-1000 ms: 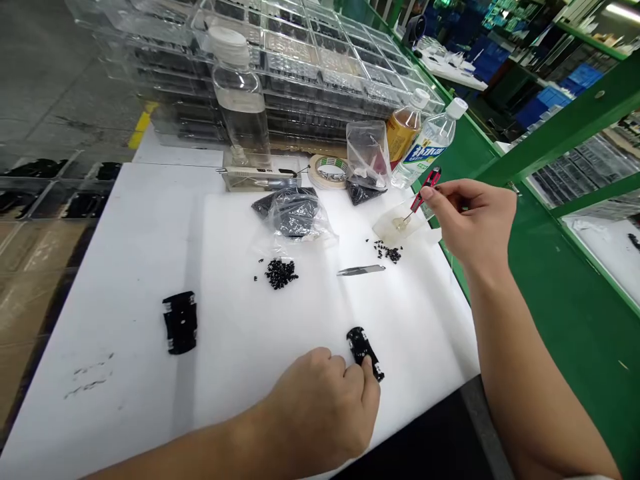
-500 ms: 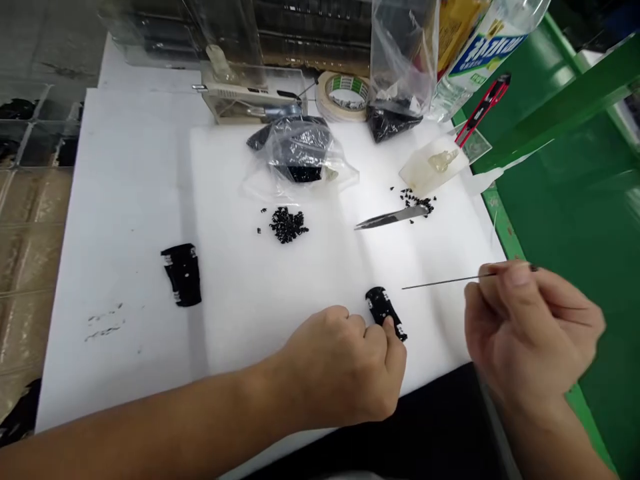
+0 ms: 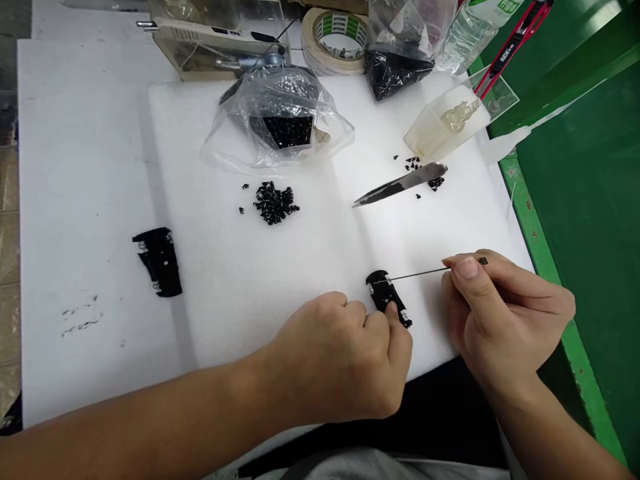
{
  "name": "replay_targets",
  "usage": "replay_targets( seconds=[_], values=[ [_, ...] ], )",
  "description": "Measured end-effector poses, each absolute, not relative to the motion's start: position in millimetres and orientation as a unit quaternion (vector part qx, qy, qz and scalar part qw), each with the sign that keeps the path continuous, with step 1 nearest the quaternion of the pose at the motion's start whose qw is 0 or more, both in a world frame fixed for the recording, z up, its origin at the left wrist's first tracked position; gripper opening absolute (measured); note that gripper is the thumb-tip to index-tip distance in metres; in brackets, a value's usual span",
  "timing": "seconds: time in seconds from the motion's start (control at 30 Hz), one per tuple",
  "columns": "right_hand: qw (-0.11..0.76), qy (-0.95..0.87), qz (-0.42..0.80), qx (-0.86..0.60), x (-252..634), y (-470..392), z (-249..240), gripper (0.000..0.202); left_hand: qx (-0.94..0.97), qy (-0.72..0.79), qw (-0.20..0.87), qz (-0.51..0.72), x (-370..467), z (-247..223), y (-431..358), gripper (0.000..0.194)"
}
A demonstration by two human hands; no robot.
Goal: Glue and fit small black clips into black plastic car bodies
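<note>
Needle [image 3: 420, 274] just came over far end of part [image 3: 383, 294], apparently at work spot; contact unclear. Right hand [image 3: 505, 313] pinched needle. Left hand [image 3: 345, 360] fingers curled, one on part.

Left hand [image 3: 355, 357]: pressed one finger on a black part [image 3: 383, 291].
Right hand [image 3: 505, 310]: pinched a thin rod [image 3: 420, 274], tip at that part.
Tweezers [image 3: 400, 186]: lay right of the larger black pile [image 3: 274, 203].

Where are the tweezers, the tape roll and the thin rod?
Tweezers [image 3: 400, 185], head view: middle of the metal body.
Tape roll [image 3: 330, 63], head view: its near rim.
Thin rod [image 3: 419, 274], head view: middle of the bare shaft.
</note>
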State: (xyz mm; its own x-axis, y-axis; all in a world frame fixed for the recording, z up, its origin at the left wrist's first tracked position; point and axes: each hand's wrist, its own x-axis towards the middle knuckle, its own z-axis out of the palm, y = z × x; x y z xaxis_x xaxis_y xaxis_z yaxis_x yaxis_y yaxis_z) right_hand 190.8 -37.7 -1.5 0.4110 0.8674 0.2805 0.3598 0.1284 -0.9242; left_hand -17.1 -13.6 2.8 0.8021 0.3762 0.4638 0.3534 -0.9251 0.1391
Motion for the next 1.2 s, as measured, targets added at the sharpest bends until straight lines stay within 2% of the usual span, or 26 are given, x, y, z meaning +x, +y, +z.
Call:
replay_targets(
  seconds=[0.33, 0.43, 0.5, 0.53, 0.67, 0.83, 0.9, 1.0, 1.07, 1.13, 1.2],
  values=[
    [0.596, -0.469, 0.226, -0.611, 197, -31, 3, 0.005, 0.948, 0.193, 0.020, 0.253, -18, 2, -13, 0.007],
    [0.661, -0.479, 0.082, -0.571, 218, 11, 21, 0.009, 0.951, 0.184, 0.022, 0.246, -21, 0, -14, 0.018],
    [0.664, -0.516, -0.031, -0.541, 237, 48, 38, 0.014, 0.953, 0.182, 0.023, 0.241, -22, -4, -14, 0.023],
    [0.653, -0.544, -0.049, -0.525, 246, 67, 46, 0.017, 0.953, 0.182, 0.022, 0.240, -22, -5, -14, 0.025],
    [0.593, -0.617, 0.032, -0.516, 262, 115, 64, 0.028, 0.953, 0.186, 0.016, 0.240, -23, -11, -14, 0.029],
    [0.613, -0.593, 0.009, -0.522, 254, 128, 55, 0.032, 0.951, 0.184, 0.005, 0.250, -23, -14, -15, 0.030],
    [0.584, -0.605, 0.034, -0.540, 251, 128, 54, 0.033, 0.950, 0.188, 0.010, 0.249, -23, -14, -15, 0.032],
    [0.468, -0.655, 0.112, -0.583, 249, 118, 62, 0.027, 0.949, 0.188, 0.014, 0.251, -23, -13, -15, 0.034],
    [0.431, -0.671, 0.182, -0.575, 244, 103, 70, 0.042, 0.949, 0.191, 0.012, 0.251, -22, -12, -16, 0.034],
    [0.423, -0.671, 0.316, -0.520, 233, 84, 74, 0.050, 0.949, 0.192, 0.009, 0.250, -21, -12, -16, 0.034],
    [0.371, -0.667, 0.437, -0.475, 215, 70, 69, 0.059, 0.949, 0.192, 0.006, 0.249, -21, -12, -16, 0.035]
  ],
)
